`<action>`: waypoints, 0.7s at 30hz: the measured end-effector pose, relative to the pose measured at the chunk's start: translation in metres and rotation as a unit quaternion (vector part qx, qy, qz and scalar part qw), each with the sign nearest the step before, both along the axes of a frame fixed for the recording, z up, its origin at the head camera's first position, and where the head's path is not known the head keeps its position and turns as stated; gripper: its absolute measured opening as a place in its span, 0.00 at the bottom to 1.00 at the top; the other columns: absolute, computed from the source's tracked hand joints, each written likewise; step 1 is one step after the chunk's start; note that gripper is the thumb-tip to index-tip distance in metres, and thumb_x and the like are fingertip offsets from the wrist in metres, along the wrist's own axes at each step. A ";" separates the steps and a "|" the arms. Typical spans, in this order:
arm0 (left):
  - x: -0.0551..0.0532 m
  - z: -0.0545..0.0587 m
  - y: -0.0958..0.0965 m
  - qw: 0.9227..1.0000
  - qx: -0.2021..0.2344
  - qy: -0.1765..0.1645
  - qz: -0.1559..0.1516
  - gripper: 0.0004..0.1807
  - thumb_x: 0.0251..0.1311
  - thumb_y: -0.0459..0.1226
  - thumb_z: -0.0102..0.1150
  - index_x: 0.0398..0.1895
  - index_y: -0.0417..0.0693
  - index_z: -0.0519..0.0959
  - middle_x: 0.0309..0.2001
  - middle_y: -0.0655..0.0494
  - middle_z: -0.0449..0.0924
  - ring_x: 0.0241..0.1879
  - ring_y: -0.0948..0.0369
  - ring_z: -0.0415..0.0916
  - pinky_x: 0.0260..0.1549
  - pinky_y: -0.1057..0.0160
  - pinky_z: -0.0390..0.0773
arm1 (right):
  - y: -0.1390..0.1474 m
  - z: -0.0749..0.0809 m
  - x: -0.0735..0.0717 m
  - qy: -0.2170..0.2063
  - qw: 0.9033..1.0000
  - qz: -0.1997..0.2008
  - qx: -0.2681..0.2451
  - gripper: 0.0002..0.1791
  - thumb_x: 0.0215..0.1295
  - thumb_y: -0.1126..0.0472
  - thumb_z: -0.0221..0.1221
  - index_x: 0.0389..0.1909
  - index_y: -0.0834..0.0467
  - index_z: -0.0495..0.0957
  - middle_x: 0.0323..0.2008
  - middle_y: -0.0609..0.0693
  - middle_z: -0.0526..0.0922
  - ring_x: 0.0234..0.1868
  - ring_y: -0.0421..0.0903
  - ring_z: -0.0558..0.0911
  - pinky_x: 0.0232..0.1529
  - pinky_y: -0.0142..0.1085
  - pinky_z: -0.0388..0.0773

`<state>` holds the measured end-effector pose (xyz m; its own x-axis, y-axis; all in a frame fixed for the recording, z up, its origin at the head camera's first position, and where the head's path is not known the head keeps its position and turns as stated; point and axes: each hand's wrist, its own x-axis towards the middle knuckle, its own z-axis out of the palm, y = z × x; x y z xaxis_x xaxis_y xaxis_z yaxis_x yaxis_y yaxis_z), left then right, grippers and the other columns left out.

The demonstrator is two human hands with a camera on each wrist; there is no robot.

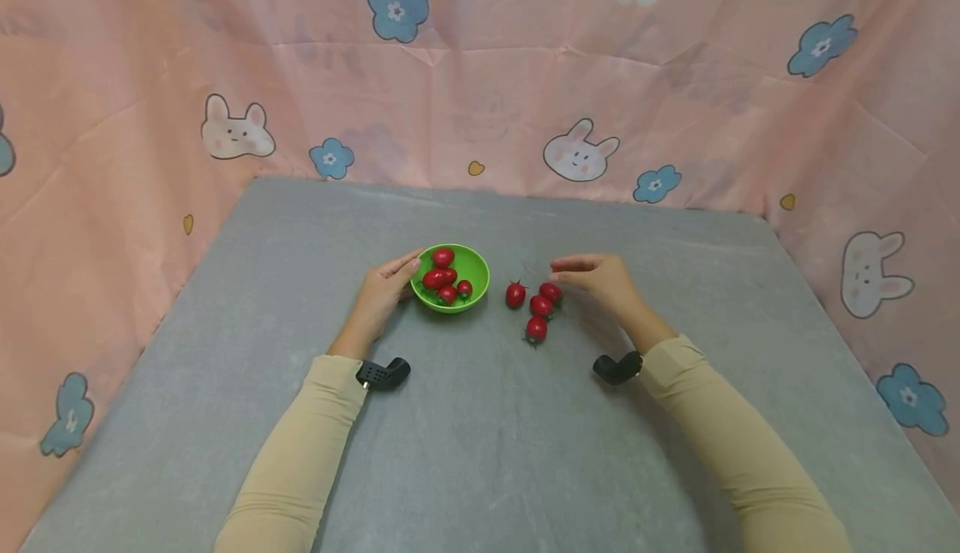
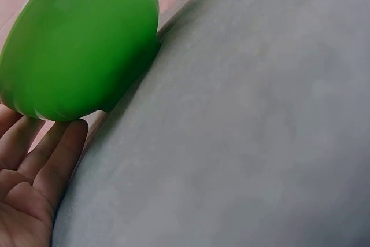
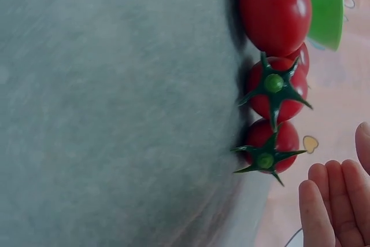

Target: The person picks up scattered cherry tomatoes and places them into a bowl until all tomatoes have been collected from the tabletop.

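A green bowl (image 1: 477, 270) stands on the grey table with several red cherry tomatoes (image 1: 440, 278) inside. My left hand (image 1: 381, 291) rests its extended fingers against the bowl's left side, and in the left wrist view the fingertips touch the outer wall of the bowl (image 2: 87, 39). To the bowl's right lie several loose cherry tomatoes (image 1: 541, 306) with green calyxes. Beside the farthest right tomato (image 1: 551, 291) is my right hand (image 1: 600, 278), its fingertips just over it. The right wrist view shows nothing in that hand (image 3: 341, 203), its fingers fairly straight.
The grey table (image 1: 480, 453) stretches in front of and around the bowl. A pink curtain (image 1: 480, 78) printed with rabbits and flowers hangs behind and along both sides. A black wrist device sits on each arm (image 1: 384, 374).
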<state>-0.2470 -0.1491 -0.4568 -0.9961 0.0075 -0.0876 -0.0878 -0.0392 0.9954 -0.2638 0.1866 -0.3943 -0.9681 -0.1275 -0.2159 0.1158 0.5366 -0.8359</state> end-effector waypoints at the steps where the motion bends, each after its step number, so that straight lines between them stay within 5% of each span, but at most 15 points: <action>1: 0.000 0.000 0.000 1.000 0.001 0.000 0.001 0.23 0.73 0.43 0.54 0.67 0.44 0.74 0.67 0.46 0.74 0.45 0.76 0.79 0.45 0.75 0.82 | 0.000 0.000 0.000 -0.002 1.000 0.000 0.000 0.23 0.65 0.53 0.66 0.56 0.60 0.82 0.58 0.58 0.83 0.66 0.52 0.74 0.67 0.47 0.73; 21: 0.001 0.001 0.000 1.000 -0.007 -0.001 -0.002 0.24 0.73 0.43 0.54 0.67 0.44 0.74 0.68 0.46 0.73 0.49 0.73 0.78 0.46 0.75 0.81 | 0.006 -0.010 0.002 -0.034 0.999 -0.015 0.000 0.24 0.64 0.52 0.67 0.58 0.57 0.81 0.60 0.56 0.81 0.66 0.51 0.72 0.66 0.44 0.73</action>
